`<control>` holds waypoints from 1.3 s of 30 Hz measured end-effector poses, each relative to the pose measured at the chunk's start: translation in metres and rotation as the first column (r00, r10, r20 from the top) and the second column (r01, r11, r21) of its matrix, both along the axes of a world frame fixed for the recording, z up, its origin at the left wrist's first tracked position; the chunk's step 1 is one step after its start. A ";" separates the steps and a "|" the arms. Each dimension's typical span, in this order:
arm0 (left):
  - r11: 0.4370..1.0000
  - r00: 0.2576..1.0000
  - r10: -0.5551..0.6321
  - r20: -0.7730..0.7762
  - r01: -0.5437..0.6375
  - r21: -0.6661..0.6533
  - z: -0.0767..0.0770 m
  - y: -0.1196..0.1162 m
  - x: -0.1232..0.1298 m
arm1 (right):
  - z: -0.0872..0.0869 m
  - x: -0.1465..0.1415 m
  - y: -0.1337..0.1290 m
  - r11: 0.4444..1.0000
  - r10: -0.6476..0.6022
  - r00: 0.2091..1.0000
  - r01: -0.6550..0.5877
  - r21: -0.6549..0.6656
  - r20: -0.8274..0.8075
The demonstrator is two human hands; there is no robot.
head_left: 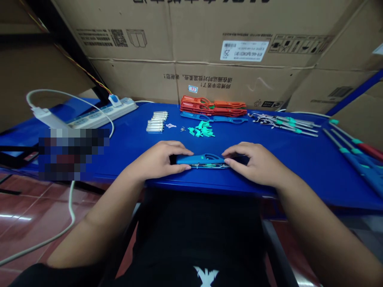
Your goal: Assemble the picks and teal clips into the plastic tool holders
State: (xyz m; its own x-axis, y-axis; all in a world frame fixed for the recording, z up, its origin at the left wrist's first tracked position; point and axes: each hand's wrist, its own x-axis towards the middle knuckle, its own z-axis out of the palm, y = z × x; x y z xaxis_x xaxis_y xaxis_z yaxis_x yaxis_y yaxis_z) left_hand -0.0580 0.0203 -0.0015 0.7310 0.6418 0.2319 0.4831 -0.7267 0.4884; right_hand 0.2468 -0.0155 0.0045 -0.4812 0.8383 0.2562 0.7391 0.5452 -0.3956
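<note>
A blue lighter casing (199, 160) lies lengthwise near the table's front edge. Its two halves are slightly apart, and thin wires and a bit of green show in the gap along the near side. My left hand (158, 160) grips the left end, thumb on the near side and fingers on the far side. At the right end, my right hand (256, 164) pinches the casing between thumb and fingertips. Just beyond are small green plastic pieces (202, 129), clear gas tanks (156, 122), tiny pink parts (171, 125) and tiny metal bits (183, 129).
Red-orange casing halves (213, 107) are stacked at the back, with blue casing halves (229, 119) before them. Metal lighter tubes with wires (295, 124) lie right; assembled long lighters (359, 157) sit at the far right. A power strip (103, 113) stands left. A cardboard box (197, 48) backs the table.
</note>
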 end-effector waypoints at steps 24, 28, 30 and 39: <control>0.996 0.999 0.013 0.031 -0.010 -0.084 0.000 -0.003 0.003 | -0.017 0.001 -0.011 0.995 0.072 0.996 -0.067 0.077 -0.061; 0.997 1.000 0.002 0.017 -0.001 -0.080 0.000 -0.003 0.003 | -0.021 0.001 -0.012 0.994 0.081 0.994 -0.075 0.076 -0.079; 0.997 1.000 -0.009 0.013 0.010 -0.077 0.001 -0.003 0.003 | -0.022 0.002 -0.012 0.993 0.091 0.992 -0.084 0.080 -0.086; 0.997 1.000 -0.024 0.013 0.025 -0.070 0.002 -0.007 0.005 | -0.018 0.001 -0.016 0.987 0.138 0.987 -0.131 0.089 -0.082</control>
State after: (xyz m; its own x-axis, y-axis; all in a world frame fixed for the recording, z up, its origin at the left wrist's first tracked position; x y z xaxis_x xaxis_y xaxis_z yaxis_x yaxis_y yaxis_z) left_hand -0.0528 0.0137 0.0009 0.7440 0.6389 0.1955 0.4597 -0.7018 0.5442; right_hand 0.2475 -0.0314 -0.0138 -0.5607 0.7414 0.3688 0.6212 0.6711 -0.4046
